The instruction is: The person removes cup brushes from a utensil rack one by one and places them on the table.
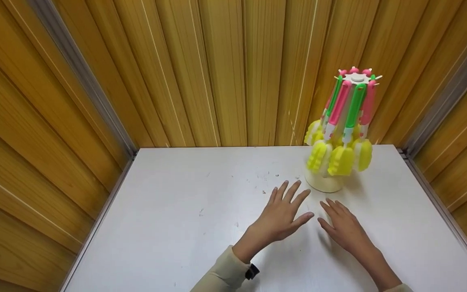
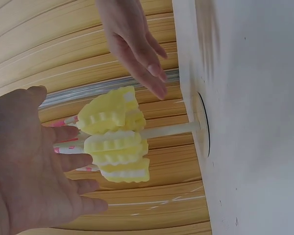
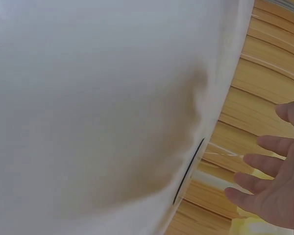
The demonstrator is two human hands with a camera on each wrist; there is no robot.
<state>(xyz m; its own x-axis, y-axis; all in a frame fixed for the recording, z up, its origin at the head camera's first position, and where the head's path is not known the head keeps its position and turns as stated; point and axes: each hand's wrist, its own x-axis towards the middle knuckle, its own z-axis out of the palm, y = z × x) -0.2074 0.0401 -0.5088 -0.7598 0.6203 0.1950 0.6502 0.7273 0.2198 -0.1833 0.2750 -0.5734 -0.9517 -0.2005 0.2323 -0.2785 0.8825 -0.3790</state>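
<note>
A white rack [image 1: 325,183] with a round base and a central pole stands at the back right of the table. Around its top hang several sponge brushes [image 1: 341,160] with pink or green handles and yellow-and-white sponge heads. My left hand [image 1: 279,215], fingers spread, hovers over the table in front of the rack's base. Just right of it is my right hand [image 1: 346,229], its fingers extended toward the rack. Both palms hold nothing. In the left wrist view the sponge heads [image 2: 116,149] show beyond the left fingertips. The right hand [image 3: 277,183] partly covers them in the right wrist view.
The white table [image 1: 156,219] has small dark scuffs near its middle. Wood-patterned panels [image 1: 225,73] enclose it at the back and both sides, with metal rails [image 1: 91,85] at the corners. A black clip [image 1: 252,271] sits at the left sleeve cuff.
</note>
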